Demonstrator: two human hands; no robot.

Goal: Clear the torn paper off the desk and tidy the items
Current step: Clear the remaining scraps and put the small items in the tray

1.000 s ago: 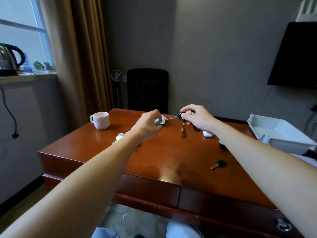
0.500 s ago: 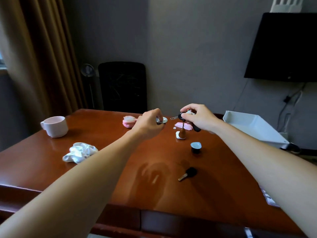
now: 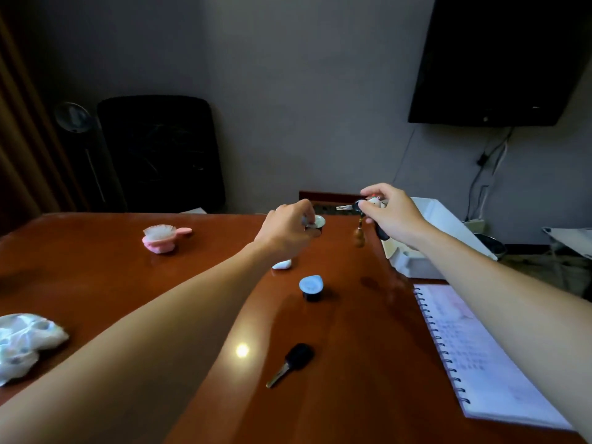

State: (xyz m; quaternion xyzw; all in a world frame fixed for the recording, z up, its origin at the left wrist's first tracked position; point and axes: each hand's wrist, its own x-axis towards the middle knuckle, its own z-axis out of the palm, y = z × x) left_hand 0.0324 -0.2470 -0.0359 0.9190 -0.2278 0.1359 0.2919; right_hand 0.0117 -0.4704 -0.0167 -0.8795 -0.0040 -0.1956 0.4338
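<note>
Your left hand (image 3: 282, 233) was curled downward, its fingertips pinching a small dark pot (image 3: 316, 224) with a pale foil lid just above the desk (image 3: 96, 277); your fingers hid most of the pot. Your right hand (image 3: 397, 219) was closed round a bunch of keys (image 3: 347, 206), one metal blade poking out to the left and a brown gourd charm (image 3: 358, 236) hanging below on a cord; the rest of the bunch was buried in your grip. A white scrap (image 3: 282, 265) lay on the desk, half covered by your left wrist. Nearer you stood a second foil-topped pot (image 3: 311, 288), and nearer still a loose black-headed key (image 3: 293, 363) lay slantwise, blade toward the near left. The crumpled white paper (image 3: 22, 342) sat at the desk's left edge, cut off by the frame. A spiral notebook (image 3: 480, 357) lay on the right under your forearm, its lines of writing too blurred to read. A pink brush (image 3: 161, 238) rested at the far left, handle pointing right, and a white tray (image 3: 448, 225) sat behind your right hand, mostly blocked.
</note>
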